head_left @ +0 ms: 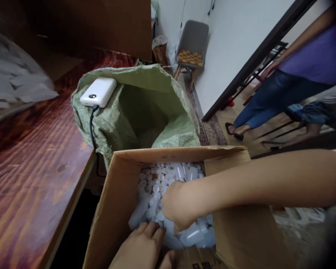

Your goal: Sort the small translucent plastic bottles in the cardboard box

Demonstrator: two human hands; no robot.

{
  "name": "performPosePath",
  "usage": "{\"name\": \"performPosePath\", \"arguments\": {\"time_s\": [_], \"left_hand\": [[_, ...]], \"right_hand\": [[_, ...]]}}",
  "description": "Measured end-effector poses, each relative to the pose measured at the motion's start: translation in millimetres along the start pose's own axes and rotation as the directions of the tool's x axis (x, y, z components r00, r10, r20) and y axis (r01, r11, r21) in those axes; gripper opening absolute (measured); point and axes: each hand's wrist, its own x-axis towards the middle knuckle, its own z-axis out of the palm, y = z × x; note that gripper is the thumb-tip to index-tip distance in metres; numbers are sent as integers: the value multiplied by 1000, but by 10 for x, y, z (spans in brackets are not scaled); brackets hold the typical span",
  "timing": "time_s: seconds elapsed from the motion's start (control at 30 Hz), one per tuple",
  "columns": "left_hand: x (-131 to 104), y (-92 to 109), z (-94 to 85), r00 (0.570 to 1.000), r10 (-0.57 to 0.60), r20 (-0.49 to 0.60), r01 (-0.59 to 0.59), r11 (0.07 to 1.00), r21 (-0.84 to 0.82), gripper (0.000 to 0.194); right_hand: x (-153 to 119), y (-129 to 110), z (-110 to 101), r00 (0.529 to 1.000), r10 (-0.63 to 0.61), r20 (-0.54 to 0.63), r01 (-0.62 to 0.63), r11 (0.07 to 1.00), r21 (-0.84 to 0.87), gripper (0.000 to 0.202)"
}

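Observation:
A cardboard box [109, 209] holds a heap of translucent white plastic pieces [156, 190]. Some are small and round-ended, others are larger and tube-like or bottle-like. My right hand [179, 205] reaches down into the heap from the right, its fingers hidden beneath the wrist and among the pieces. At the near side of the box, my left hand [141, 243] rests its fingertips against the pieces. Its fingers lie side by side with the thumb apart, and no piece shows in its grasp.
Beyond the box stands a green woven sack [173, 130] with its mouth agape. A white power bank [98, 91] with a cable lies on its rim. To the left is a reddish wooden table [39, 172] bearing a clear plastic bag [16, 74]. A person [280, 89] stands right, past a grey chair [193, 41].

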Motion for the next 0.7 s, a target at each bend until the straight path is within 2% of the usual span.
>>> {"name": "performPosePath", "arguments": {"time_s": [0.03,0.1,0.2,0.3,0.4,0.5,0.53,0.63,0.7], "left_hand": [[-9,22,-22,999,-14,43,13,1000,26,41],[-18,62,-59,991,-48,126,37,995,89,40],[-8,71,-65,992,-57,114,46,994,97,38],[22,13,1,997,-37,71,31,997,76,35],[64,-41,82,999,-9,41,6,997,72,32],[120,-59,139,998,-7,58,3,998,63,32],[142,-66,161,998,-8,69,4,999,53,32],[211,-116,251,998,1,68,-1,1000,2,29],[229,-159,310,999,-21,50,22,1000,-8,27]], "right_hand": [[74,-19,89,998,0,58,-1,1000,12,9],[205,-46,260,989,-7,145,2,999,37,18],[350,-49,438,978,-38,204,23,997,79,36],[428,1,475,975,-54,217,31,993,110,44],[413,77,369,981,-25,193,3,993,116,35],[291,129,140,994,6,105,-17,995,101,13],[233,137,49,998,22,50,-26,995,96,14],[59,139,-195,989,73,-132,-61,994,96,46],[-18,134,-292,975,68,-212,-49,994,95,57]]}}
